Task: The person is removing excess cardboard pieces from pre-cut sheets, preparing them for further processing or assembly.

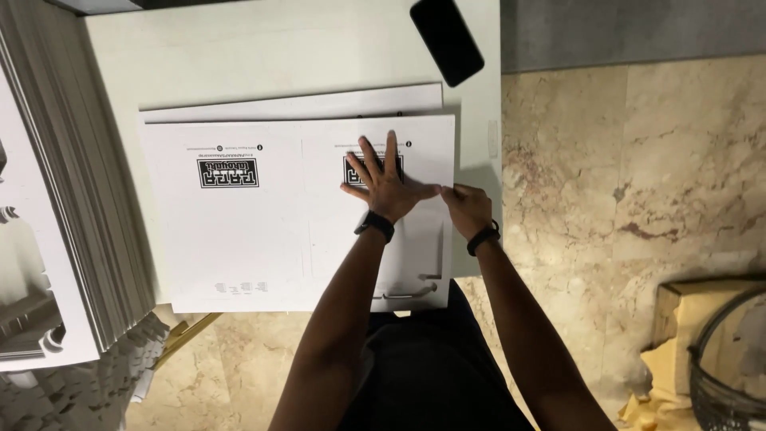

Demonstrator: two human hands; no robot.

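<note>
Left hand (385,182) spread flat, pressing the white printed sheet (299,211) on the worktop (239,48) — right hand (468,209) pinching its right edge. Likely mid-fold; next needs steady pressure, aligned edges.

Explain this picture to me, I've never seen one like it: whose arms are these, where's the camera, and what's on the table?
There is no machine here. The one picture comes from a camera worn on a person's head, looking down at their own arms. The left hand lies flat, fingers spread, on a large white printed card sheet, with more sheets under it on a white table. The right hand grips that sheet's right edge. Both wrists wear dark bands. A black phone lies at the table's far edge. A tall stack of sheets sits to the left, and a wire basket stands on the marble floor at right.
</note>
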